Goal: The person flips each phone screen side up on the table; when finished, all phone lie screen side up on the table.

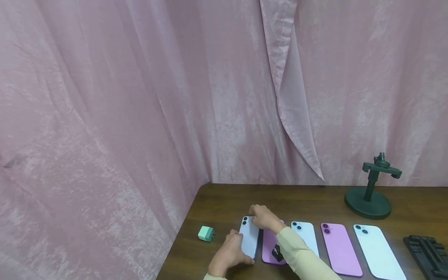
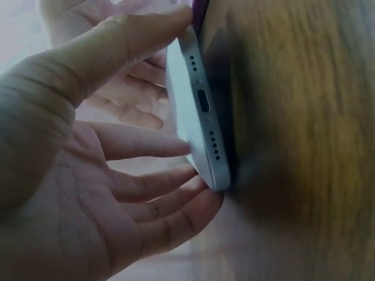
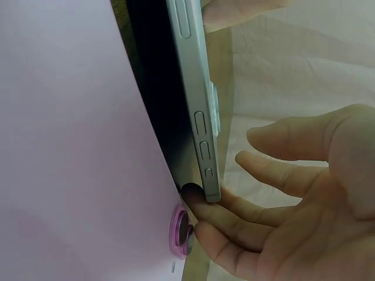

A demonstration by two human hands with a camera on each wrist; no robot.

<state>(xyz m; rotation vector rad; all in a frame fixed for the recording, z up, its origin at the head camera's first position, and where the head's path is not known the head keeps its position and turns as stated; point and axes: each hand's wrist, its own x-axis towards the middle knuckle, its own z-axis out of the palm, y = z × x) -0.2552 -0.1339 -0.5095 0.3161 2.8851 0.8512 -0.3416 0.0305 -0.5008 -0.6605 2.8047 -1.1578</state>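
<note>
A white smartphone (image 1: 250, 233) lies back up on the wooden table, its camera end away from me. My left hand (image 1: 229, 251) grips its near end, with the thumb on one lower corner and the fingers along the left side, as the left wrist view shows around the phone's port edge (image 2: 203, 102). At the far end, my right hand (image 1: 266, 218) touches the top edge with its fingertips. Its thumb stands apart from the phone's side (image 3: 196, 99) in the right wrist view. A purple phone (image 1: 268, 245) beside it is partly hidden by my right wrist.
Further right lie a white phone (image 1: 308, 235), another purple phone (image 1: 339, 249) and a larger white phone (image 1: 379, 252). A green-and-white charger plug (image 1: 205, 233) is at left. A dark green stand (image 1: 371, 202) and a black folded holder (image 1: 428, 254) are at right.
</note>
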